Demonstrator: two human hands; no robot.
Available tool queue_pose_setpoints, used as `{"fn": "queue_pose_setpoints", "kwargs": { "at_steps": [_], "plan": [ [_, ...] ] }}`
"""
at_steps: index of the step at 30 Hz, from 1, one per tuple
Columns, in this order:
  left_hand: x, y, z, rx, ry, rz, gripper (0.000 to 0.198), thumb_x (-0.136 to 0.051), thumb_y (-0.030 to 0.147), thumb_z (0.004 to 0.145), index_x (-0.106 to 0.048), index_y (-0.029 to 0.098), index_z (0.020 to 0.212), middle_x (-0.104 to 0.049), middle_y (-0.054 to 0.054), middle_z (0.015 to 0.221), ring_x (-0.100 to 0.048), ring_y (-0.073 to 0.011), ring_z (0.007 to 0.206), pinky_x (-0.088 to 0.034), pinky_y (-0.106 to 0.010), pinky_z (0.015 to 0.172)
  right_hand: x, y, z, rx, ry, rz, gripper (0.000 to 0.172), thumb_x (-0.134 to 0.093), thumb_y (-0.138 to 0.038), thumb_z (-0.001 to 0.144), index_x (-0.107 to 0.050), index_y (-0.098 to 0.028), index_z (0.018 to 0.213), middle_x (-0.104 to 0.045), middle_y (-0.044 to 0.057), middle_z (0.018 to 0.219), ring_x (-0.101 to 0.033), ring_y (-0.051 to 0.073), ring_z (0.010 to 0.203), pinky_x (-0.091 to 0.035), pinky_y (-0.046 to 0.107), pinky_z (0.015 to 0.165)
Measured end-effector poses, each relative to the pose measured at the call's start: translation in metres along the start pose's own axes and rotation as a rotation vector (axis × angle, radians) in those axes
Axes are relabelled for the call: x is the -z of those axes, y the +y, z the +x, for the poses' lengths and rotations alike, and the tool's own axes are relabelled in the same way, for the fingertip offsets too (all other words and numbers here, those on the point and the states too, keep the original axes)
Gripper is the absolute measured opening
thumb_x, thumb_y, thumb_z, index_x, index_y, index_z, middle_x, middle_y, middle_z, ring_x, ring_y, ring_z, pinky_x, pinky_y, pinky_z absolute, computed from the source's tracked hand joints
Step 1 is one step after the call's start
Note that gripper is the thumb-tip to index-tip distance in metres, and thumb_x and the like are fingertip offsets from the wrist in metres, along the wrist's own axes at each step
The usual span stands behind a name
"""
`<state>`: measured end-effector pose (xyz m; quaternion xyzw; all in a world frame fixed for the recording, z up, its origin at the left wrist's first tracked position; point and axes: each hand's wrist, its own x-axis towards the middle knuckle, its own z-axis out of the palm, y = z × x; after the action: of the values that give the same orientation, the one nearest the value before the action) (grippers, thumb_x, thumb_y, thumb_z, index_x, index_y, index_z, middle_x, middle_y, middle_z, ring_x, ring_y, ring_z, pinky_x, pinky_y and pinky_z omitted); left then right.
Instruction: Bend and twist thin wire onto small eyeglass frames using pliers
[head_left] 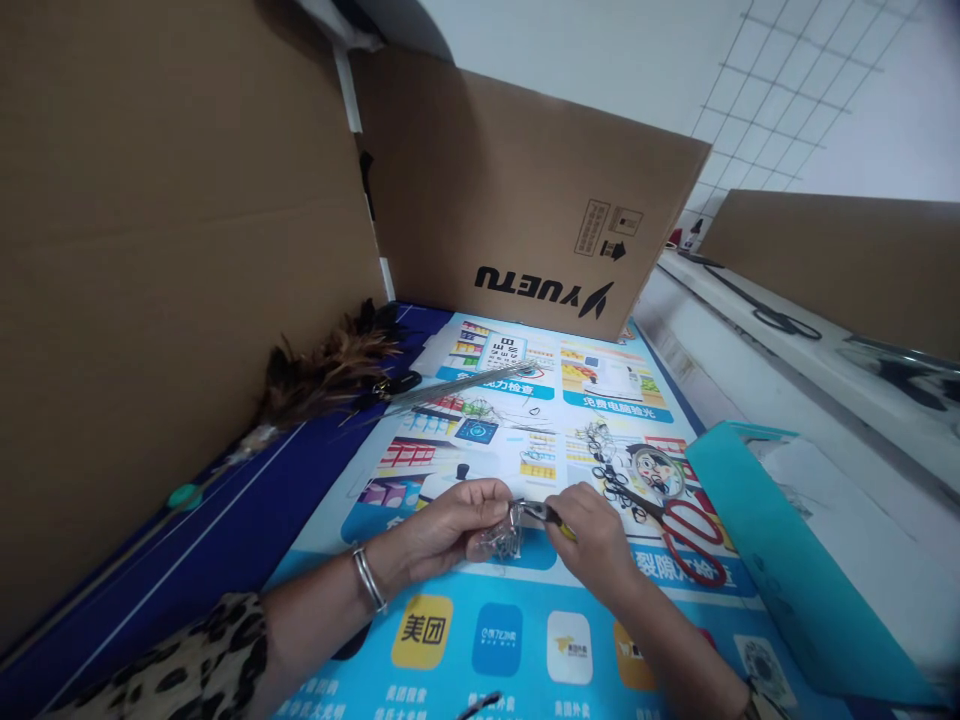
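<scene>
My left hand [469, 522] is closed on a small clear plastic bag [507, 537] with thin wire-like pieces in it. Fingers of my right hand [592, 540] wrap round pliers [541, 511] with dark and yellow handles. The jaws meet the upper edge of the bag beside my left fingertips; whether they grip a piece there I cannot tell. Right of my right hand lie red-handled scissors [694, 540]. Small black rings and wire bits [611, 470] are scattered by the scissor blades.
A bundle of thin metal wires [469, 385] lies farther back on the printed sheet [442, 460]. At left are brown feathers [322, 365] on a stick. Cardboard panels [525, 190] stand at the back and left. A teal box [795, 570] holding white paper stands at right.
</scene>
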<state>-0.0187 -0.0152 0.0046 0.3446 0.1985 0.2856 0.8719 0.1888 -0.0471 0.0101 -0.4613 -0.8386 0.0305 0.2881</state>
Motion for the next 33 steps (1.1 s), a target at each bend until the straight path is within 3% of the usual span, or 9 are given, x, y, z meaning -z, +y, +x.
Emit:
{"fn": "queue_pose_setpoints", "kwargs": {
  "at_steps": [5, 18, 26, 33],
  "plan": [
    [-0.001, 0.001, 0.0, -0.025, 0.021, 0.032, 0.016, -0.063, 0.024, 0.075, -0.053, 0.013, 0.079, -0.049, 0.002, 0.056, -0.039, -0.0037, 0.042, -0.027, -0.016, 0.041, 0.008, 0.001, -0.001, 0.028, 0.051, -0.148, 0.014, -0.048, -0.016, 0.08, -0.057, -0.018, 0.09, -0.056, 0.007, 0.079, -0.049, 0.02, 0.078, -0.04, 0.034, 0.069],
    [-0.002, 0.0, 0.0, -0.026, 0.017, 0.072, 0.016, -0.066, 0.022, 0.071, -0.054, 0.012, 0.071, -0.047, 0.003, 0.053, -0.038, -0.0046, 0.042, -0.026, -0.019, 0.044, -0.001, 0.003, -0.001, 0.016, 0.05, 0.003, 0.014, -0.046, -0.014, 0.079, -0.055, -0.019, 0.09, -0.054, 0.005, 0.076, -0.048, 0.017, 0.074, -0.04, 0.031, 0.066],
    [0.001, 0.0, 0.0, -0.009, 0.015, 0.156, 0.016, -0.064, 0.023, 0.072, -0.053, 0.012, 0.069, -0.045, 0.004, 0.049, -0.034, -0.0043, 0.04, -0.026, -0.018, 0.042, 0.009, 0.0, -0.001, 0.098, -0.008, -0.235, 0.014, -0.047, -0.014, 0.08, -0.057, -0.017, 0.089, -0.054, 0.005, 0.076, -0.046, 0.017, 0.075, -0.037, 0.032, 0.067],
    [0.0, 0.002, -0.001, -0.047, 0.049, 0.19, 0.013, -0.062, 0.021, 0.073, -0.053, 0.013, 0.071, -0.043, 0.005, 0.051, -0.033, -0.004, 0.042, -0.026, -0.018, 0.043, 0.003, 0.0, -0.003, 0.015, 0.011, -0.129, 0.012, -0.048, -0.015, 0.08, -0.057, -0.016, 0.088, -0.053, 0.005, 0.076, -0.046, 0.017, 0.074, -0.037, 0.03, 0.066]
  ]
}}
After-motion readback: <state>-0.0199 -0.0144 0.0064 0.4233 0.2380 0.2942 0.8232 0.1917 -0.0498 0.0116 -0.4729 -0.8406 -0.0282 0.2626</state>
